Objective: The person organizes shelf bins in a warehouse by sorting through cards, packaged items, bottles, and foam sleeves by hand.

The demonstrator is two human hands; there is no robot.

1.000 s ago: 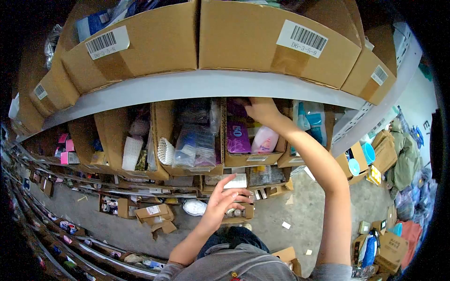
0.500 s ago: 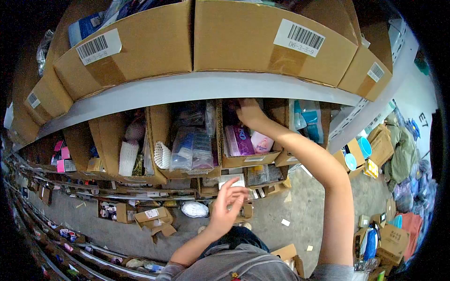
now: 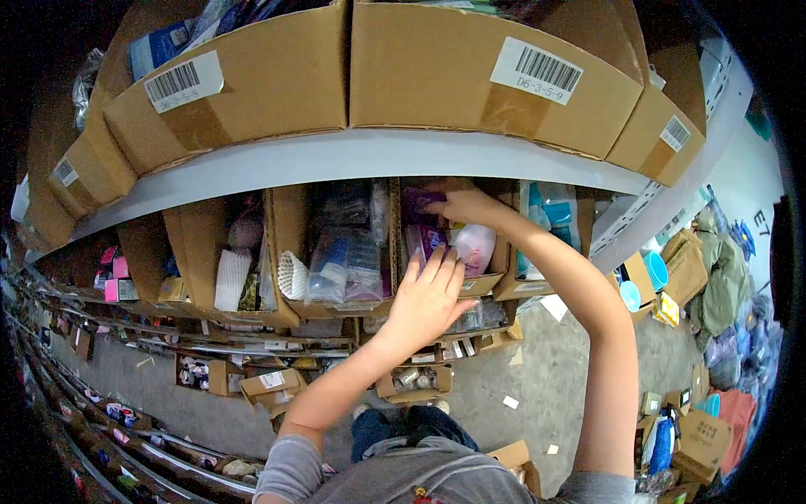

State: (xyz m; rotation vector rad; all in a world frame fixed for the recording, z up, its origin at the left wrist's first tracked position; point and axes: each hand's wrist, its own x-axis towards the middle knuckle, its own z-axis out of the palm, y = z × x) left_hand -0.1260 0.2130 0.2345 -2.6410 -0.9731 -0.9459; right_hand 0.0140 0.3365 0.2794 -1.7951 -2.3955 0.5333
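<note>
From where I stand, both hands are busy at one open box (image 3: 491, 280) under the shelf (image 3: 395, 153); I'd call it sorting through what's inside. The left hand (image 3: 431, 296) lies over the front edge, fingers a little spread, thumb out to the side, tips at the purple pack (image 3: 430, 236), which sits upright at the front of the box, left of the pink bottle (image 3: 477, 245). The right hand (image 3: 460, 207) is deeper in, by a darker purple thing (image 3: 417, 202); I can't tell whether it pinches that or only touches it. Any next move calls for care under that low shelf. Its shadow hides the back of the box, and the left fingers cover the pack's lower part.
</note>
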